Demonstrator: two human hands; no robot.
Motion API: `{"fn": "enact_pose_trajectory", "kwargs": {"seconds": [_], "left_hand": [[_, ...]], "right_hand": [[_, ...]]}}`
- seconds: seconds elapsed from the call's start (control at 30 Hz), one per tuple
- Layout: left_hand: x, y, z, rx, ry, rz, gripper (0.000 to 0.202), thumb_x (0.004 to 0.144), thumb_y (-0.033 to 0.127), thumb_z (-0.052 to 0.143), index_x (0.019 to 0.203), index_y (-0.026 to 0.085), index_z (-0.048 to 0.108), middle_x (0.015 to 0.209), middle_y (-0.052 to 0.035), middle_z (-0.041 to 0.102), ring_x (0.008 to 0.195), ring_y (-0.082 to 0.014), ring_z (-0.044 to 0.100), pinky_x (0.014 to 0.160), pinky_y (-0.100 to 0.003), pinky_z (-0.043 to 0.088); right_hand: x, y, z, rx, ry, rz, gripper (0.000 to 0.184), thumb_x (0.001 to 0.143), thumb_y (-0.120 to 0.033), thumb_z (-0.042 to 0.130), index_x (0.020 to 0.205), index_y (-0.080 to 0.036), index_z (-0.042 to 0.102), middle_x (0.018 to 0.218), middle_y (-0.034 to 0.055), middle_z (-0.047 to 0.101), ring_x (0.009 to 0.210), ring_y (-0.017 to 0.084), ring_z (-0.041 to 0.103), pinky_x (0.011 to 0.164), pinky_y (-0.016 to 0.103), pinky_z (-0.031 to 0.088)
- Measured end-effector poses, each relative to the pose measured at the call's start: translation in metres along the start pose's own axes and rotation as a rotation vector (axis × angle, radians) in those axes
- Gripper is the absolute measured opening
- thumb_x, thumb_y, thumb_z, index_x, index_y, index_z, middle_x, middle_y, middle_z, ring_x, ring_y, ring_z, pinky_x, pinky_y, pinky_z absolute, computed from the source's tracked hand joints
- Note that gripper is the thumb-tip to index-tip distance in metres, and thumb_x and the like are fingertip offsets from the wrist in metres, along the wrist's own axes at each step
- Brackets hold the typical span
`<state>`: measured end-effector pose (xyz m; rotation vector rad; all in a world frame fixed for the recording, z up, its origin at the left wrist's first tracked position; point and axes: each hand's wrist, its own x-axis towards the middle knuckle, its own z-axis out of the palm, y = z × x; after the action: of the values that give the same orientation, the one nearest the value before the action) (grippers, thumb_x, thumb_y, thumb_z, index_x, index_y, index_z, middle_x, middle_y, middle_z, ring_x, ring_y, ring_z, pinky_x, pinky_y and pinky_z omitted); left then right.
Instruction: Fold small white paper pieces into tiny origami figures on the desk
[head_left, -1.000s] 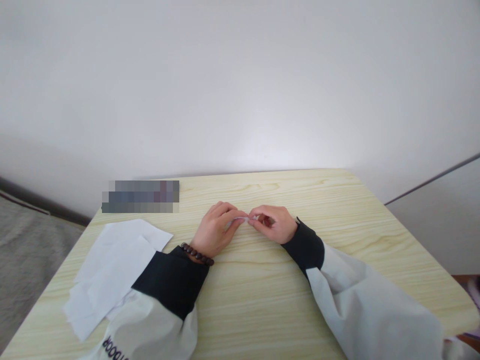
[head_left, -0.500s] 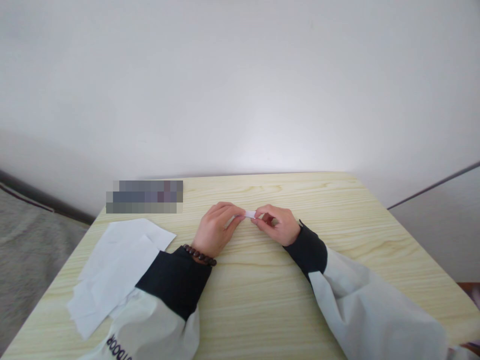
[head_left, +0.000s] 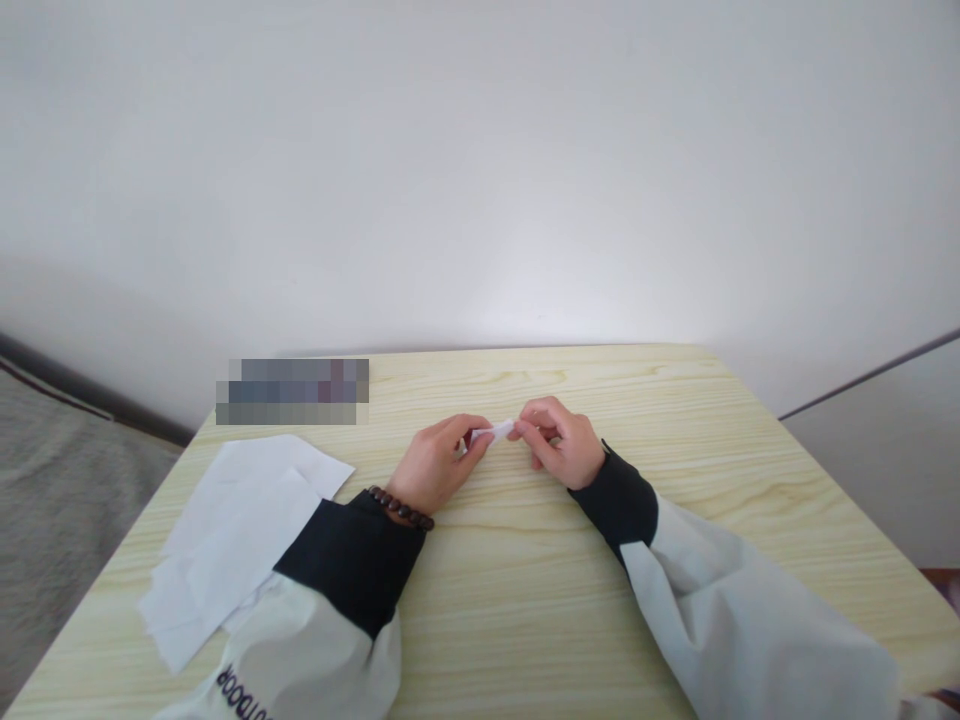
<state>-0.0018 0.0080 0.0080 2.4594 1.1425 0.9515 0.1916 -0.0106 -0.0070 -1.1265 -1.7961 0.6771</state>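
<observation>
A small white piece of folded paper (head_left: 497,432) is pinched between both my hands above the middle of the light wooden table (head_left: 525,560). My left hand (head_left: 439,462), with a dark bead bracelet on the wrist, grips its left end with curled fingers. My right hand (head_left: 561,440) pinches its right end between thumb and fingertips. Both wrists rest near the tabletop. Most of the paper is hidden by my fingers.
Several loose white paper sheets (head_left: 232,535) lie on the table's left side, partly under my left sleeve. A blurred-out patch (head_left: 292,391) sits at the far left edge. A plain white wall stands behind; the table's right edge drops off to the floor.
Both hands lifted the small paper slightly and shifted a little to the right. My right hand's fingers have turned more upright on the paper's end.
</observation>
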Motion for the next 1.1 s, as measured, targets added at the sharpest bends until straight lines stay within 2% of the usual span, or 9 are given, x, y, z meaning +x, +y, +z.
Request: {"fn": "enact_pose_trajectory", "kwargs": {"seconds": [0.1,0.2,0.37,0.67,0.87,0.97,1.1], "left_hand": [[0.0002,0.0002,-0.0006,-0.009,0.023,-0.027,0.014,0.083,0.027,0.055,0.086,0.017,0.064,0.063,0.0029,0.060,0.054,-0.0084,0.052,0.055,-0.019,0.041],[0.0007,0.0007,-0.0009,-0.047,0.037,-0.058,0.015,0.081,0.028,0.056,0.086,0.018,0.065,0.062,0.0034,0.060,0.053,-0.0080,0.051,0.055,-0.019,0.041],[0.0018,0.0031,-0.0029,-0.155,0.057,-0.137,0.018,0.079,0.031,0.059,0.085,0.016,0.066,0.061,0.0030,0.060,0.053,-0.0078,0.052,0.055,-0.018,0.043],[0.0019,0.0052,-0.0038,-0.219,0.035,-0.188,0.019,0.078,0.033,0.060,0.083,0.016,0.067,0.060,0.0022,0.061,0.051,-0.0085,0.052,0.054,-0.019,0.043],[0.0015,0.0047,-0.0037,-0.195,0.044,-0.121,0.017,0.079,0.031,0.060,0.084,0.016,0.067,0.061,0.0019,0.063,0.051,-0.0079,0.052,0.053,-0.019,0.044],[0.0013,0.0044,-0.0034,-0.144,0.069,-0.038,0.013,0.079,0.027,0.060,0.084,0.017,0.067,0.063,0.0023,0.064,0.053,-0.0077,0.053,0.054,-0.018,0.044],[0.0008,0.0022,-0.0019,-0.060,0.100,0.110,0.009,0.081,0.023,0.059,0.083,0.018,0.066,0.073,-0.0002,0.069,0.063,-0.0104,0.059,0.061,-0.021,0.045]], "right_hand": [[-0.0001,0.0000,-0.0011,-0.084,0.011,-0.077,0.008,0.086,-0.026,0.049,0.087,-0.019,0.052,0.069,0.0006,0.070,0.035,0.005,0.052,0.036,0.016,0.038],[0.0010,0.0002,-0.0021,-0.182,0.021,-0.191,0.009,0.086,-0.021,0.050,0.088,-0.018,0.058,0.074,0.0011,0.070,0.039,0.005,0.054,0.040,0.015,0.042],[0.0037,0.0028,-0.0010,-0.187,0.088,-0.355,0.011,0.084,-0.019,0.055,0.089,-0.018,0.065,0.087,0.0055,0.069,0.060,0.008,0.062,0.051,0.017,0.051],[0.0046,0.0013,-0.0009,-0.179,0.148,-0.382,0.014,0.083,-0.016,0.057,0.092,-0.020,0.068,0.103,0.0084,0.065,0.069,0.010,0.064,0.053,0.018,0.055],[0.0048,0.0011,-0.0015,-0.203,0.133,-0.374,0.013,0.083,-0.019,0.057,0.091,-0.020,0.068,0.110,0.0090,0.061,0.060,0.008,0.061,0.050,0.020,0.053],[0.0045,0.0013,-0.0013,-0.179,0.122,-0.337,0.011,0.082,-0.021,0.059,0.090,-0.020,0.066,0.112,0.0093,0.058,0.052,0.005,0.056,0.045,0.020,0.051],[0.0043,0.0017,-0.0003,-0.147,0.120,-0.309,0.007,0.082,-0.021,0.059,0.085,-0.018,0.065,0.111,0.0092,0.056,0.051,0.004,0.054,0.044,0.020,0.049]]}}
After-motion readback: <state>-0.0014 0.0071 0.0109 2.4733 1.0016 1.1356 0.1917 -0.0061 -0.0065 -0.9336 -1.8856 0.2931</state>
